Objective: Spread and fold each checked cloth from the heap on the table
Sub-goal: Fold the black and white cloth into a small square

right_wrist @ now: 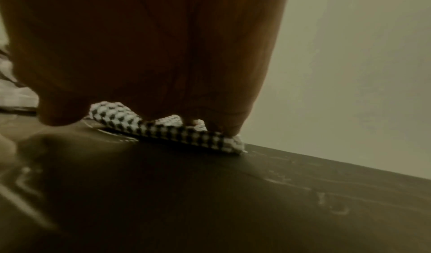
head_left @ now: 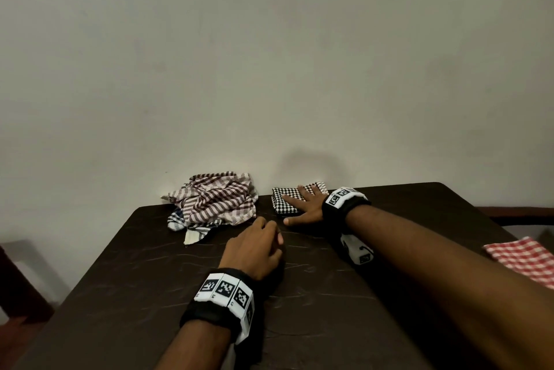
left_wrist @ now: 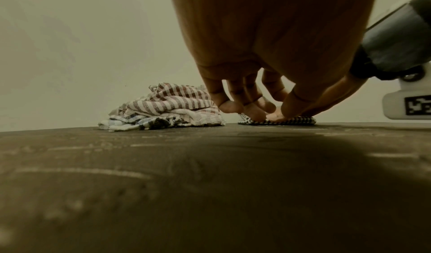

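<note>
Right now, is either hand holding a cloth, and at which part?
Neither grips anything. The right hand presses flat on the folded black-and-white checked cloth; the left hand is empty.

Crumpled checked heap [head_left: 211, 203] beside flat folded black-and-white cloth [head_left: 283, 200] on table [head_left: 150, 264]

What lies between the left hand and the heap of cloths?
Only bare table separates the left hand from the heap, shown in the head view.

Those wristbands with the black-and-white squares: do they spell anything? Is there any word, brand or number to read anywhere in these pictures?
No readable words, brands or numbers.
Left wristband: black-and-white square code patterns, not letters; tiny marks beneath them are too small to read.
Right wristband: the same kind of code squares, no text.
Checked cloths: woven pattern only, no visible label.
</note>
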